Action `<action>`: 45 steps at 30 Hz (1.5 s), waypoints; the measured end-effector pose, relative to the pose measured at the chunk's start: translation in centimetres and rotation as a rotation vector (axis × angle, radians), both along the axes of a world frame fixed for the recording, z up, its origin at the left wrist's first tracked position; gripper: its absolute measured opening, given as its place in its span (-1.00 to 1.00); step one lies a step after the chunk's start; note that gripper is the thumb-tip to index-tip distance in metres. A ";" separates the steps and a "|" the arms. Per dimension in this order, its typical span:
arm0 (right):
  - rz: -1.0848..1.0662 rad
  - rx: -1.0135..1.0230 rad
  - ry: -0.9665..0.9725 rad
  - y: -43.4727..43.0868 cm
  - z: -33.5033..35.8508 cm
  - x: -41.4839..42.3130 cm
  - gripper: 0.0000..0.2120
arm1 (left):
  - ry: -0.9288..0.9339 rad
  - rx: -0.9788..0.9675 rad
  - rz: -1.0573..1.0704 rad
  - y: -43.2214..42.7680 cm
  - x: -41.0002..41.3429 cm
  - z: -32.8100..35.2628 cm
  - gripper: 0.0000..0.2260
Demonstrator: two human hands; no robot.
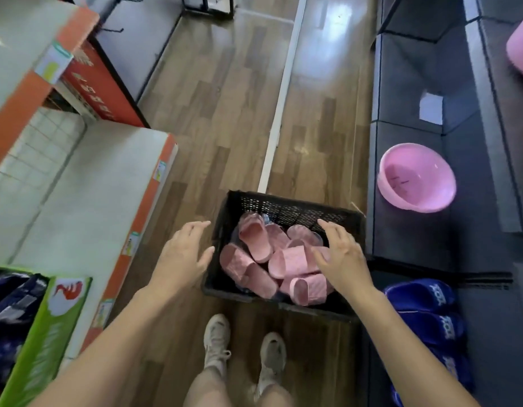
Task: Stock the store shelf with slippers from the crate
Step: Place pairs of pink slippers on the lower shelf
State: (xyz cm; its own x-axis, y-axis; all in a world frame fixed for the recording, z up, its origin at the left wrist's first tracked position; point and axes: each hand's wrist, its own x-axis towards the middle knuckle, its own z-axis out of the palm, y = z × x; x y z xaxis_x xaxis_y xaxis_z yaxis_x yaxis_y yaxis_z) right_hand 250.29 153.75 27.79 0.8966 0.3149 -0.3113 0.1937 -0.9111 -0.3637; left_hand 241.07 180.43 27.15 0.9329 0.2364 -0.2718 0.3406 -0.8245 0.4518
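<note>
Seemingly empty, left hand [183, 254] and right hand [341, 257] hover at the crate [283, 205].

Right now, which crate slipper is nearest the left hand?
The pink slipper against the crate's left wall, beside the left hand's thumb; the rest lie farther right.

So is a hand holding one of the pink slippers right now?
No, nothing is held. The left hand is open by the black crate's left wall, and the right hand is open above the pink slippers.
</note>
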 end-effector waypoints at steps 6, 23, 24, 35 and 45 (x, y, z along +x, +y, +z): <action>-0.023 0.014 0.088 2.5 -13.0 1.4 -0.48 | 0.134 -0.063 -0.002 0.7 1.3 -13.5 -0.55; 0.380 -0.020 0.172 14.4 -39.1 11.2 -0.43 | 0.102 -0.139 -0.088 -2.8 6.0 -36.3 -0.52; 0.407 -0.045 0.196 15.0 -39.7 11.7 -0.42 | 0.106 -0.143 -0.074 -2.8 6.0 -36.8 -0.52; 0.491 -0.358 0.219 16.1 -40.6 13.5 -0.52 | 0.186 -0.202 0.026 -2.5 4.9 -40.1 -0.51; 0.354 -0.272 0.168 15.1 -40.1 13.5 -0.52 | 0.284 -0.355 0.152 -1.9 3.7 -40.7 -0.61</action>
State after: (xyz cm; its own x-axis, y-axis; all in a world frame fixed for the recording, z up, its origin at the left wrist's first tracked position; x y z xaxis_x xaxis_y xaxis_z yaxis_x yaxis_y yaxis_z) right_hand 263.79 168.86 -12.29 0.6791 0.4784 -0.5567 0.4680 -0.8665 -0.1737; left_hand 244.82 178.49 -13.56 0.7719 0.2107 -0.5998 0.5963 -0.5670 0.5682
